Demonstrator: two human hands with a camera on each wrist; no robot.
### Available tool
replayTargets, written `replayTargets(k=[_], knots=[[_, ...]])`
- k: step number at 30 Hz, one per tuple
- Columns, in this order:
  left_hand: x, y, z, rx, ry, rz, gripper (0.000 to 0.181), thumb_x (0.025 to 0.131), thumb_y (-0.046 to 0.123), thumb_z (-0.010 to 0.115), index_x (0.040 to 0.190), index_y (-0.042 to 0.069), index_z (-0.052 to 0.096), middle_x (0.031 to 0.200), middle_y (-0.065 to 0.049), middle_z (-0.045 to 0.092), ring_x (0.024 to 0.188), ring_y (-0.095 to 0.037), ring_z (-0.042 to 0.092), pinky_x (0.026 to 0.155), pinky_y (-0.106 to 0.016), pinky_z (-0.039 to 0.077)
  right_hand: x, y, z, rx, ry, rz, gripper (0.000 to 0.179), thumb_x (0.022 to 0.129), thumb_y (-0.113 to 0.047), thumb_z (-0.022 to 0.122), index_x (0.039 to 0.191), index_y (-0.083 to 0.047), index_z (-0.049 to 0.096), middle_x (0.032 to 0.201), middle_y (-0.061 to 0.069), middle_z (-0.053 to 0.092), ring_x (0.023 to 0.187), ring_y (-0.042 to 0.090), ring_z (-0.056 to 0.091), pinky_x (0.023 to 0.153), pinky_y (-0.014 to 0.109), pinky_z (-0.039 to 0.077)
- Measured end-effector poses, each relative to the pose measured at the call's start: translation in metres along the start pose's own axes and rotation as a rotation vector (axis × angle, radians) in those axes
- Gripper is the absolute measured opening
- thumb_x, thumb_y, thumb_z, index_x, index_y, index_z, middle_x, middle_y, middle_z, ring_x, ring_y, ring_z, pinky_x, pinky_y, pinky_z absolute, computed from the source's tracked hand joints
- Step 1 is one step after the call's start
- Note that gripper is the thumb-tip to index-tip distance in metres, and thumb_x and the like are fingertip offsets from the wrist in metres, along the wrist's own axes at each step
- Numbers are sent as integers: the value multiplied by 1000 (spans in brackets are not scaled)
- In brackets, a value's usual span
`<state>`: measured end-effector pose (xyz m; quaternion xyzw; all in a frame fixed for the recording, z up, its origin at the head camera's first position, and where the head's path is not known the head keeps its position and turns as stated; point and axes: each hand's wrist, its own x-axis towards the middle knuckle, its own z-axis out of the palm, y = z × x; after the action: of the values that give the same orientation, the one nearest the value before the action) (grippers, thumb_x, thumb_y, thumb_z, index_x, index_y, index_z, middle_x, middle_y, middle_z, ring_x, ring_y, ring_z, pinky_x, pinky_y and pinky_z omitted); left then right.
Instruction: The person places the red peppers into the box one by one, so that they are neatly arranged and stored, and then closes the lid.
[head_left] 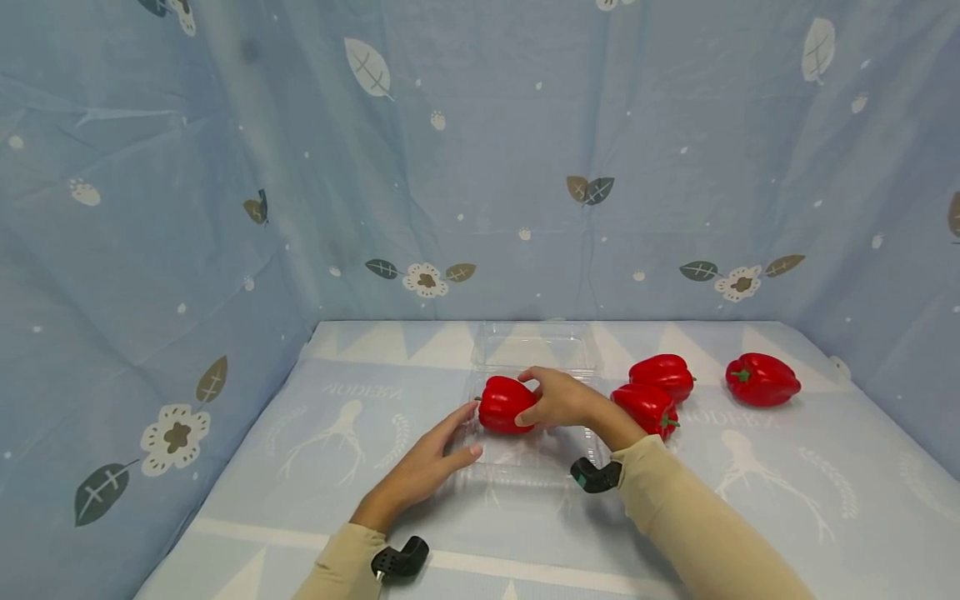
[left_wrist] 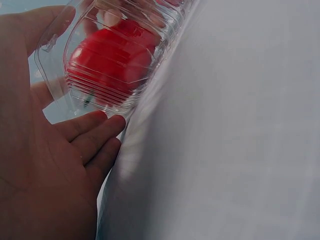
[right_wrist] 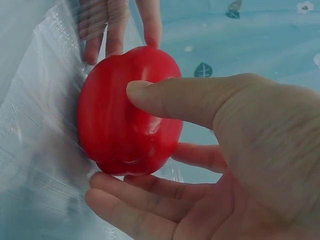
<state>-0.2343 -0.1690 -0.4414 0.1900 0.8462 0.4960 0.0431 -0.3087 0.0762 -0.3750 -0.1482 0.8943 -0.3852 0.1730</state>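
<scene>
A red bell pepper (head_left: 504, 405) lies on its side in the left part of a clear plastic clamshell box (head_left: 525, 458), its stem toward the left. My right hand (head_left: 558, 398) grips it from the right, the thumb on the near side and fingers round the far side. In the right wrist view the thumb presses on the pepper (right_wrist: 120, 115). My left hand (head_left: 427, 467) rests at the left wall of the box with its fingers straight. Through the clear wall in the left wrist view, the pepper (left_wrist: 112, 60) shows beside those fingers.
Two more red peppers (head_left: 662, 375) lie together just right of the box, partly behind the right forearm. Farther right sits another red pepper (head_left: 762, 380). The box's open lid (head_left: 536, 346) extends toward the back of the table. A blue patterned curtain (head_left: 480, 167) hangs behind.
</scene>
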Motion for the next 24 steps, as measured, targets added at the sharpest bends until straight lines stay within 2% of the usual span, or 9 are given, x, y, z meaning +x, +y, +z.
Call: replayTargets(k=[5,9,13,18,24], knots=[[0,0,2,2,-6,-4,68,99,33,64,158,25,32,157,-6,39,143,-29,38,116,-55,26,-4,2,-1,-16,17,15,73,78,-18,86,142,-9,51,124,17,63,100,27,64,78,40,60],[0,0,3,2,-8,-14,68,98,34,64,158,26,32,157,-6,39,143,-30,37,116,-56,27,-9,7,-4,-40,63,23,71,79,-23,85,141,-11,53,122,15,64,105,28,63,81,42,59],[0,1,4,-2,-4,-8,68,98,33,64,158,25,32,157,-7,39,143,-29,38,117,-55,26,-18,12,-7,-49,130,-31,64,82,-23,82,138,-9,56,120,15,66,104,29,64,79,41,59],[1,0,3,-7,2,2,68,98,31,64,158,24,32,156,-6,40,143,-29,38,117,-53,26,-30,17,-11,3,206,-134,53,87,-22,78,135,-11,60,122,15,66,104,28,65,79,40,59],[-1,0,0,-11,7,-4,68,98,30,65,158,24,32,155,-6,42,143,-28,39,117,-53,26,-42,23,-19,71,283,-180,47,90,-27,75,134,-15,61,121,9,67,105,25,66,81,41,59]])
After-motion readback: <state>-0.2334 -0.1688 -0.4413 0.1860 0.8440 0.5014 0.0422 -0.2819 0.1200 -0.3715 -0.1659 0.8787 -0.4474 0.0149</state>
